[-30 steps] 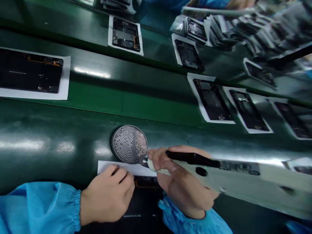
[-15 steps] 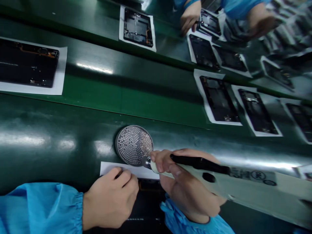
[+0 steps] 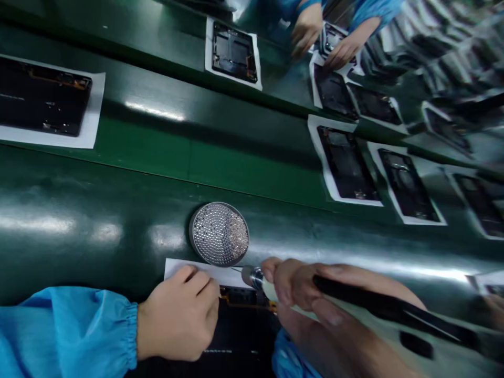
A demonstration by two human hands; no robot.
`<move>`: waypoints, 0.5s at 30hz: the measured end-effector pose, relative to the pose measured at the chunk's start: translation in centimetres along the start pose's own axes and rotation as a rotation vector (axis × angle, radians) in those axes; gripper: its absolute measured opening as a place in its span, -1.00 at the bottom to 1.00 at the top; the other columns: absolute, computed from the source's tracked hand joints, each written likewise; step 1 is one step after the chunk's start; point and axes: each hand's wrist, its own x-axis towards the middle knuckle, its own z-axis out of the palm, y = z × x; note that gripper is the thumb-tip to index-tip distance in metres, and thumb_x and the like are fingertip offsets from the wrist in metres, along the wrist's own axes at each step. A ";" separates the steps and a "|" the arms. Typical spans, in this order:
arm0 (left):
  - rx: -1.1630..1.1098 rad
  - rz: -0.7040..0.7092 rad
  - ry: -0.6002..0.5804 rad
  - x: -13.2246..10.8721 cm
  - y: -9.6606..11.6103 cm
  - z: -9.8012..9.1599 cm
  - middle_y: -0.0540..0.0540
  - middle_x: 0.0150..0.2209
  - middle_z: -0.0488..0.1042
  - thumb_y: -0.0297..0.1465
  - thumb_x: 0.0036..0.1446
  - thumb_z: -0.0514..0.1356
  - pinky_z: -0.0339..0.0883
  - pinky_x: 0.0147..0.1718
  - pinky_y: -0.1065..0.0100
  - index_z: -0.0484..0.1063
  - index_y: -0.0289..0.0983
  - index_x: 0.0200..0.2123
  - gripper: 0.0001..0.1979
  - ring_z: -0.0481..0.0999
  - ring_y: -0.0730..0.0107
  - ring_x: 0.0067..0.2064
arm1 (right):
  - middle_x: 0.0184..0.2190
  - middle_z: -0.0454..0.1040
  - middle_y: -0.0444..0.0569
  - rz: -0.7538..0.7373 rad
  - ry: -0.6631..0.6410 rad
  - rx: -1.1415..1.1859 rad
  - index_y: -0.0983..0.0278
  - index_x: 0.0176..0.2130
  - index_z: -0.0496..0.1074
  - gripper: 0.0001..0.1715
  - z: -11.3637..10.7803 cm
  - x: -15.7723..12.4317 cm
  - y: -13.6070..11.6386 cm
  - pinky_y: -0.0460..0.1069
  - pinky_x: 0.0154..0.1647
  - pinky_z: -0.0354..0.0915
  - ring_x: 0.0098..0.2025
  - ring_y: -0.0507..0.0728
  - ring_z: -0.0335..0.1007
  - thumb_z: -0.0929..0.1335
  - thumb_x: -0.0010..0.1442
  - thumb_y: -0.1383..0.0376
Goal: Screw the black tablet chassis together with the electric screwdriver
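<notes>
Needle-tipped pen tool [image 3: 271,290] held over paper beside dish

Left hand [image 3: 179,312] lies curled on a white paper strip [image 3: 197,271]; whether it grips the paper, I cannot tell. Beneath the strip sits a dark device panel [image 3: 236,336]. A round perforated metal dish [image 3: 219,234] stands just above, on the green conveyor belt [image 3: 157,173]. The closed right hand [image 3: 338,320] grips the tool, its thin tip just below the dish. Open belt stretches upward to papered panels [image 3: 346,163].
</notes>
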 end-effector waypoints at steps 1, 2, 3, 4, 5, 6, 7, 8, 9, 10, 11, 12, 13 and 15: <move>0.001 -0.002 -0.007 0.0 0.0 0.0 -0.31 -0.22 0.49 -0.46 0.25 0.05 0.29 -0.27 0.13 0.54 -0.46 -0.22 -0.73 0.43 0.11 -0.23 | -0.54 0.38 -0.17 0.038 -0.053 -0.018 0.07 -0.10 0.53 -0.73 -0.2 -0.4 -0.5 0.13 -0.21 0.43 -0.47 0.07 0.36 0.41 0.22 0.39; 0.002 -0.004 -0.015 0.0 0.0 0.0 -0.30 -0.23 0.49 -0.46 0.26 0.05 0.29 -0.28 0.14 0.54 -0.45 -0.22 -0.73 0.42 0.12 -0.24 | -0.52 0.40 -0.16 0.069 -0.101 -0.034 0.07 -0.08 0.52 -0.71 -0.4 -0.7 -0.9 0.15 -0.19 0.44 -0.45 0.08 0.37 0.39 0.23 0.40; 0.003 -0.006 -0.023 0.0 0.0 0.0 -0.29 -0.23 0.48 -0.45 0.27 0.05 0.28 -0.28 0.15 0.54 -0.45 -0.23 -0.73 0.41 0.13 -0.24 | -0.51 0.41 -0.14 0.088 -0.141 -0.046 0.06 -0.06 0.51 -0.67 -0.5 -1.0 -1.1 0.16 -0.18 0.44 -0.44 0.09 0.39 0.38 0.23 0.42; 0.002 -0.007 -0.028 0.1 0.1 0.0 -0.28 -0.25 0.47 -0.45 0.27 0.05 0.28 -0.29 0.15 0.54 -0.44 -0.24 -0.73 0.40 0.13 -0.25 | -0.50 0.42 -0.13 0.094 -0.163 -0.052 0.07 -0.05 0.50 -0.65 -0.6 -1.3 -1.1 0.17 -0.18 0.45 -0.44 0.10 0.40 0.36 0.23 0.44; -0.001 -0.008 -0.031 0.1 0.1 0.0 -0.27 -0.26 0.46 -0.44 0.27 0.05 0.28 -0.29 0.15 0.54 -0.44 -0.25 -0.73 0.39 0.14 -0.26 | -0.49 0.43 -0.12 0.101 -0.176 -0.052 0.07 -0.04 0.50 -0.62 -0.6 -1.6 -1.0 0.18 -0.19 0.45 -0.44 0.11 0.40 0.36 0.21 0.46; -0.004 -0.008 -0.033 0.1 0.1 0.0 -0.25 -0.28 0.45 -0.45 0.27 0.05 0.27 -0.30 0.15 0.54 -0.44 -0.26 -0.73 0.38 0.14 -0.26 | -0.49 0.44 -0.12 0.119 -0.185 -0.051 0.06 -0.04 0.50 -0.59 -0.5 -1.8 -0.9 0.19 -0.20 0.46 -0.44 0.12 0.41 0.35 0.19 0.48; -0.008 -0.008 -0.032 0.1 0.1 0.0 -0.24 -0.30 0.43 -0.45 0.26 0.06 0.26 -0.30 0.15 0.54 -0.43 -0.28 -0.74 0.37 0.14 -0.27 | -0.49 0.45 -0.12 0.137 -0.186 -0.052 0.05 -0.05 0.50 -0.56 -0.5 -2.0 -0.6 0.19 -0.21 0.46 -0.44 0.13 0.42 0.35 0.18 0.50; -0.012 -0.010 -0.028 0.1 0.1 0.1 -0.23 -0.31 0.42 -0.45 0.26 0.06 0.25 -0.31 0.15 0.53 -0.43 -0.29 -0.75 0.37 0.14 -0.28 | -0.50 0.45 -0.13 0.143 -0.185 -0.053 0.04 -0.05 0.50 -0.54 -0.4 -2.1 -0.4 0.20 -0.22 0.47 -0.45 0.13 0.42 0.35 0.17 0.51; -0.015 -0.013 -0.023 0.1 0.1 0.1 -0.22 -0.32 0.41 -0.45 0.25 0.07 0.24 -0.32 0.15 0.53 -0.42 -0.31 -0.76 0.37 0.14 -0.28 | -0.50 0.46 -0.13 0.142 -0.183 -0.054 0.03 -0.06 0.51 -0.53 -0.3 -2.2 -0.2 0.20 -0.23 0.47 -0.45 0.14 0.42 0.35 0.16 0.52; -0.017 -0.016 -0.017 0.1 0.1 0.1 -0.22 -0.33 0.41 -0.46 0.24 0.08 0.23 -0.32 0.15 0.53 -0.42 -0.32 -0.77 0.37 0.13 -0.29 | -0.50 0.46 -0.13 0.136 -0.176 -0.055 0.03 -0.06 0.51 -0.52 -0.3 -2.2 0.0 0.20 -0.24 0.46 -0.46 0.14 0.42 0.34 0.16 0.53; -0.017 -0.018 -0.012 0.1 0.1 0.1 -0.21 -0.33 0.40 -0.46 0.24 0.09 0.22 -0.33 0.16 0.53 -0.42 -0.32 -0.78 0.36 0.14 -0.29 | -0.50 0.45 -0.13 0.127 -0.169 -0.056 0.03 -0.06 0.51 -0.53 -0.2 -2.2 0.2 0.19 -0.24 0.46 -0.46 0.13 0.41 0.34 0.15 0.53; -0.015 -0.017 -0.010 0.1 0.1 0.2 -0.21 -0.33 0.40 -0.46 0.24 0.09 0.21 -0.34 0.16 0.53 -0.42 -0.32 -0.78 0.36 0.14 -0.29 | -0.50 0.44 -0.13 0.118 -0.166 -0.055 0.04 -0.06 0.51 -0.53 -0.2 -2.1 0.3 0.19 -0.24 0.46 -0.47 0.13 0.40 0.34 0.15 0.53; -0.014 -0.013 -0.009 0.0 0.1 0.2 -0.21 -0.33 0.40 -0.47 0.24 0.09 0.19 -0.34 0.16 0.53 -0.42 -0.31 -0.78 0.36 0.14 -0.29 | -0.51 0.44 -0.13 0.118 -0.166 -0.054 0.05 -0.07 0.51 -0.55 -0.2 -2.1 0.4 0.18 -0.24 0.45 -0.47 0.12 0.40 0.35 0.15 0.52; -0.013 -0.005 -0.015 0.0 0.2 0.3 -0.21 -0.33 0.40 -0.46 0.24 0.09 0.18 -0.35 0.17 0.52 -0.41 -0.31 -0.79 0.35 0.15 -0.30 | -0.51 0.42 -0.13 0.126 -0.174 -0.052 0.07 -0.06 0.50 -0.57 -0.2 -2.1 0.5 0.17 -0.24 0.45 -0.46 0.11 0.40 0.35 0.16 0.51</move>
